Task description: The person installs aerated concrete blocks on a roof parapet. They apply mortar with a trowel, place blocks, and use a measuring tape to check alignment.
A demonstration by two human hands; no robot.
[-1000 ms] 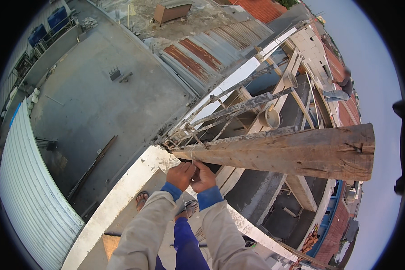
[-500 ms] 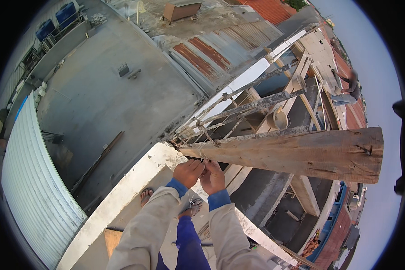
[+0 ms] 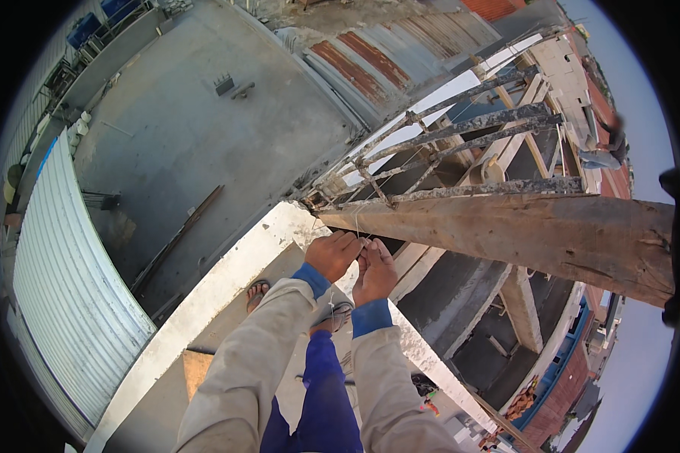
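My left hand (image 3: 332,257) and my right hand (image 3: 375,270) meet at the fingertips, each closed in a pinch on a thin, pale string (image 3: 357,219). Upward from my fingers, the string runs to the near part of a long wooden beam (image 3: 499,226), where a loop of it shows. Just beyond the beam stands a cage of rough, cement-crusted reinforcing bars (image 3: 476,124). Whether the string is knotted between my fingers is hidden. Both hands are just below the beam, above a whitish wall top (image 3: 227,275).
Sandalled feet stand on a ledge below my arms. Right of the wall, a drop shows concrete beams (image 3: 521,309) and planks. A corrugated metal sheet (image 3: 79,287) lies at left, beside a grey flat roof (image 3: 181,136). Another person (image 3: 608,143) sits far right.
My view has shifted, so the beam, bars and hands sit higher and farther right in the picture. Both hands keep their pinch on the string.
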